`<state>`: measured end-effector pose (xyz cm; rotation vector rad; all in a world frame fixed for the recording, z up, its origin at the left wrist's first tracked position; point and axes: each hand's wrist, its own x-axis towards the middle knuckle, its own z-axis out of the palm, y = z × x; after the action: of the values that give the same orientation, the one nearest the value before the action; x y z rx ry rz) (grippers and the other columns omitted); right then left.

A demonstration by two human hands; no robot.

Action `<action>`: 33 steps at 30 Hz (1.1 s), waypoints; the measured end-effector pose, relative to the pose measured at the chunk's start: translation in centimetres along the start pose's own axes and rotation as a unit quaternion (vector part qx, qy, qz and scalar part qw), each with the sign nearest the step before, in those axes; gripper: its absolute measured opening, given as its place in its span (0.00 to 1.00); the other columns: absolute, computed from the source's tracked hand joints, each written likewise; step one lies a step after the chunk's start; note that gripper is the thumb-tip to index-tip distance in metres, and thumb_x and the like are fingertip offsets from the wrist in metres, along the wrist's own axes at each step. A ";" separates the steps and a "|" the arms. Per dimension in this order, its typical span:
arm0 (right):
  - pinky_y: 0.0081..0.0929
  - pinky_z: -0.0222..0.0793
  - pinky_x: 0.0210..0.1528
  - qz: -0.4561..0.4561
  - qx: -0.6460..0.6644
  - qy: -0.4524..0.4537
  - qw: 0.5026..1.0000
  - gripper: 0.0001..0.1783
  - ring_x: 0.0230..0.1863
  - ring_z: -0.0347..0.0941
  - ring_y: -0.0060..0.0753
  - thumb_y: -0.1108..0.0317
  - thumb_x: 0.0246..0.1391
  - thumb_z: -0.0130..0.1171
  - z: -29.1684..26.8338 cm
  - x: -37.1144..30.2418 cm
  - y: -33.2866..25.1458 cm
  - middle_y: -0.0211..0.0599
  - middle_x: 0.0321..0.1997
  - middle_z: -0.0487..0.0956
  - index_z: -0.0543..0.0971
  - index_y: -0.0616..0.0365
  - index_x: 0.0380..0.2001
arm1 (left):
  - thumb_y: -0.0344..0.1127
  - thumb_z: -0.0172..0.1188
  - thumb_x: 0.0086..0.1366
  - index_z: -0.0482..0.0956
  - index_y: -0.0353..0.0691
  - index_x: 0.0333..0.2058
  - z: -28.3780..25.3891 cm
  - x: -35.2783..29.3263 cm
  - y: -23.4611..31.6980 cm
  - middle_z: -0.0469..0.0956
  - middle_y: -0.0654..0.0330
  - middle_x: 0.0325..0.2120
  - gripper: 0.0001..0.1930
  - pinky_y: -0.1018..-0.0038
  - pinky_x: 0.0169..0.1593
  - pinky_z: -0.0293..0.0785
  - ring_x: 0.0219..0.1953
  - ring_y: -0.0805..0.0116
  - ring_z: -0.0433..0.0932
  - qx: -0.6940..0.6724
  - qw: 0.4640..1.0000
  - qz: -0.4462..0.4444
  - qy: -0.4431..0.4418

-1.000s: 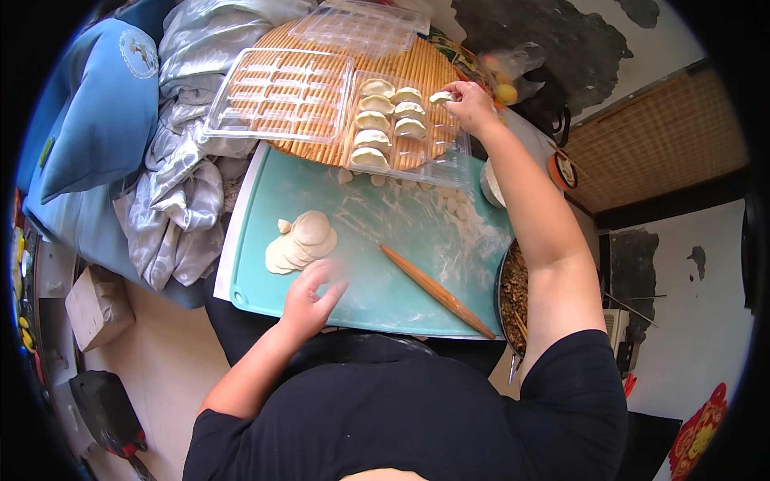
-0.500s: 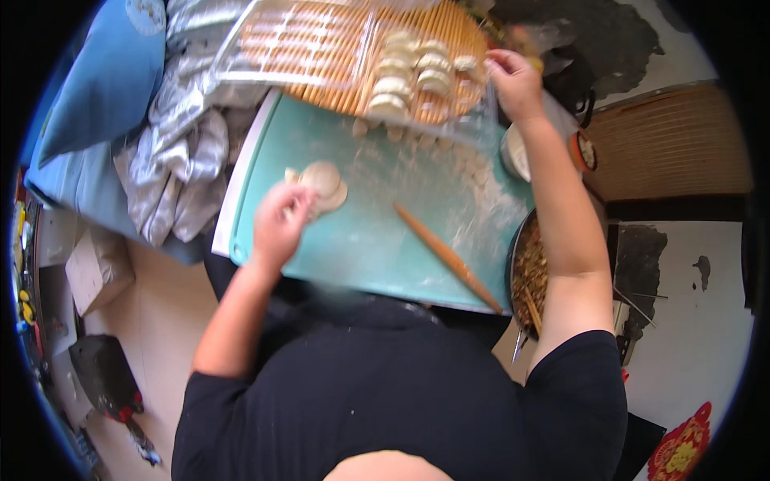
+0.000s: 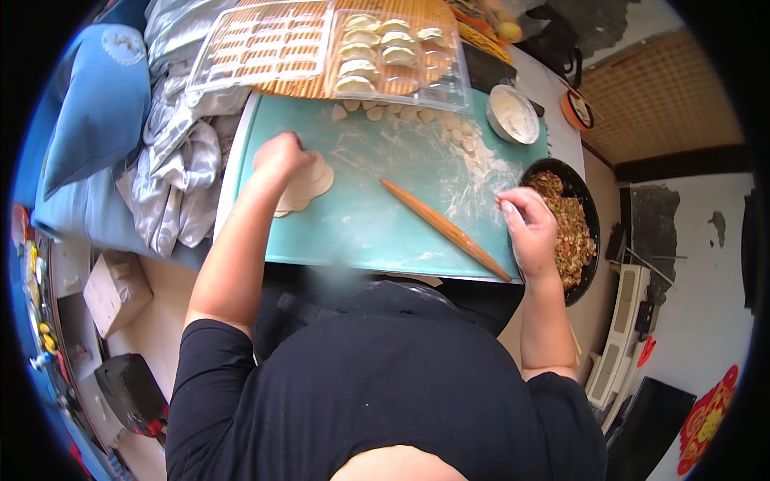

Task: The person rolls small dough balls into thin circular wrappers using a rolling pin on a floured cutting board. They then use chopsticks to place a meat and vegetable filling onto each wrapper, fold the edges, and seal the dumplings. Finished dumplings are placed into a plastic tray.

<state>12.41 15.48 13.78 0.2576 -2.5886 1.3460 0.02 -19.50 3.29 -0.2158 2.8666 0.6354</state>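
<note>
Several round dough wrappers (image 3: 307,186) lie overlapping on the left of the turquoise board (image 3: 353,232). My left hand (image 3: 282,156) is at their far left edge with its fingers curled; its fingertips are hidden. My right hand (image 3: 532,228) hovers over the board's right edge, thumb and fingers drawn together, and nothing shows between them. Between the hands a wooden rolling pin (image 3: 445,228) slants across the board. Beside my right hand stands a dark pan (image 3: 593,216) of chopped filling (image 3: 571,232).
Beyond the board, a clear plastic tray (image 3: 461,88) holding several dumplings (image 3: 358,67) rests on a round reed mat (image 3: 281,83). Small dough pieces (image 3: 374,113) line the far side. A flour bowl (image 3: 513,115) stands at far right, an orange-rimmed bowl (image 3: 577,110) beyond it.
My right hand has come from the tray's right side back toward me, beside the pan. My left hand has moved farther away, to the wrappers' far edge. The view has shifted too.
</note>
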 end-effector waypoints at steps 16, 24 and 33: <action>0.12 0.59 0.19 0.440 0.164 0.167 0.867 0.15 0.20 0.67 0.17 0.60 0.60 0.50 -12.5 -22.4 3.0 0.30 0.20 0.73 0.75 0.61 0.28 | 0.34 0.58 0.62 0.71 0.37 0.43 2.0 -4.8 6.3 0.77 0.59 0.35 0.13 0.76 0.39 0.74 0.35 0.71 0.77 -0.715 0.683 0.005 -0.152; 0.15 0.61 0.21 0.386 0.388 0.310 0.777 0.22 0.24 0.67 0.19 0.59 0.59 0.51 -12.0 -24.4 8.2 0.29 0.27 0.71 0.65 0.58 0.52 | 0.33 0.54 0.63 0.67 0.32 0.48 2.5 -10.0 14.8 0.73 0.54 0.47 0.16 0.64 0.56 0.69 0.51 0.60 0.72 -0.792 0.496 -0.118 -0.336; 0.18 0.63 0.23 0.241 0.266 0.431 0.828 0.17 0.23 0.66 0.19 0.65 0.57 0.54 -13.2 -20.1 8.8 0.26 0.25 0.69 0.70 0.65 0.46 | 0.31 0.54 0.63 0.73 0.37 0.45 5.4 -10.9 16.7 0.78 0.55 0.42 0.12 0.65 0.54 0.71 0.50 0.62 0.74 -0.844 0.399 -0.171 -0.315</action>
<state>30.99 32.45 8.87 -0.8062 -1.5183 1.7624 8.40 -1.11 7.62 -0.5542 0.4250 2.3914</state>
